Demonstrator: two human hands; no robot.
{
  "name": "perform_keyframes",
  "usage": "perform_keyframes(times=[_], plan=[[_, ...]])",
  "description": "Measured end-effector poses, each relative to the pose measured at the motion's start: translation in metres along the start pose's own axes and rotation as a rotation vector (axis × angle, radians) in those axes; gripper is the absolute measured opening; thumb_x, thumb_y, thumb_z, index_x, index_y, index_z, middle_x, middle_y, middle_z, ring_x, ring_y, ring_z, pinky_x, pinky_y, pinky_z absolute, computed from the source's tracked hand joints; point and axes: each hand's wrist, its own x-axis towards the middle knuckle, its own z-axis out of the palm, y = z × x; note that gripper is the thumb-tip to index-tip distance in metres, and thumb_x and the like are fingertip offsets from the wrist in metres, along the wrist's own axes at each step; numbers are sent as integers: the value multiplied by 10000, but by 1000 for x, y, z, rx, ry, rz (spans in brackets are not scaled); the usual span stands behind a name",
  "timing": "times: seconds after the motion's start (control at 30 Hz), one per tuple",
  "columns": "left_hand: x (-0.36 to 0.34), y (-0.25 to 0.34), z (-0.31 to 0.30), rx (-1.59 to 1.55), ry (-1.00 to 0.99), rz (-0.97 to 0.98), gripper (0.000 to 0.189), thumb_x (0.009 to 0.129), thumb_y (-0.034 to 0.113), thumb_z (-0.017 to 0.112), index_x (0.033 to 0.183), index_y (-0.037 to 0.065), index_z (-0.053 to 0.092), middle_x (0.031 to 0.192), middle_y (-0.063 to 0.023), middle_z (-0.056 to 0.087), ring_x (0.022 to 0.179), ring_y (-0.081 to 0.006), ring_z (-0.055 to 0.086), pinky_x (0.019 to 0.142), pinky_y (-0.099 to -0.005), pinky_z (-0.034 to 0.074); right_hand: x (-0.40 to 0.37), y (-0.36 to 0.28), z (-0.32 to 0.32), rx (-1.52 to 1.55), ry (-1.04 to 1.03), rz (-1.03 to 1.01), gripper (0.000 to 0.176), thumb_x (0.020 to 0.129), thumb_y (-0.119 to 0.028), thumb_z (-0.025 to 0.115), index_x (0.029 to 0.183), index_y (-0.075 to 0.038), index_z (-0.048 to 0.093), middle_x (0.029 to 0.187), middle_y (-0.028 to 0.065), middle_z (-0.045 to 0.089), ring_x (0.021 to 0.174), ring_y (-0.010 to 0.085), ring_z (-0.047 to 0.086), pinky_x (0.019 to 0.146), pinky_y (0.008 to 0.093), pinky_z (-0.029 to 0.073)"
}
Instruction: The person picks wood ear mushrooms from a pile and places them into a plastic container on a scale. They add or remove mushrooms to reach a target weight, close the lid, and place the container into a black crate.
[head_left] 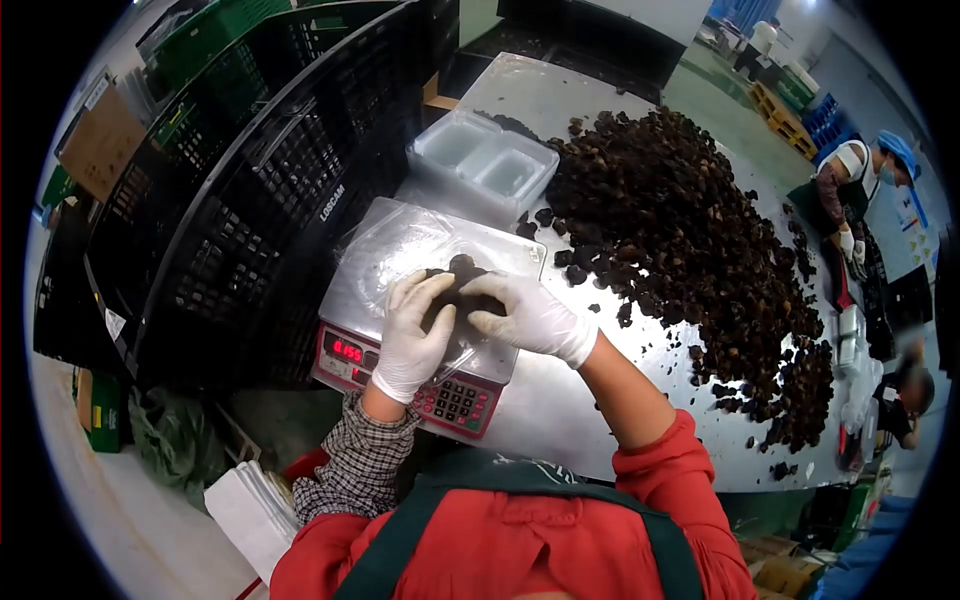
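1. Head view: a dark clump (pixel 462 290) of wrinkled, brown-black pieces sits between two white-gloved hands, above the middle of a scale (pixel 452 402) at the near left of the tabletop (pixel 570 400).
2. The left hand (pixel 412 335) cups the clump from the left, its grip curled partly closed around the pieces with the fingers pointing to the far side.
3. The right hand (pixel 530 315) presses in from the right, its grip likewise folded onto the same clump, so both hands hold it together.
4. A clear plastic tray (pixel 395 250) lies on the scale's platform under the hands; red digits glow on the scale's near left face.
5. A large pile (pixel 680 220) of the same dark pieces spreads over the tabletop to the right and far side.
6. Stacked clear containers (pixel 485 160) stand just beyond the scale.
7. Black crates (pixel 270 200) stand to the left.
8. A co-worker (pixel 850 190) works at the far right.
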Motion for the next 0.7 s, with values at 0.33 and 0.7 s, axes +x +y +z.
perform_keyframes(times=[0.33,0.7], plan=[[2,-28,-87,-649,441,-241,256,908,-34,424,1082,-33,613,1073,-134,647,1020,-203,613,982,-326,454,-8,-3,-20,-73,357,-36,323,834,-32,624,1156,-12,604,1043,68,637,879,128,592,798,249,482],[-42,-77,-135,-561,501,-294,206,928,-3,463,1064,-41,613,1034,-107,651,941,-160,615,891,-269,484,-81,101,-36,-90,412,579,238,826,-89,624,1037,18,651,835,55,639,749,107,572,684,251,481]])
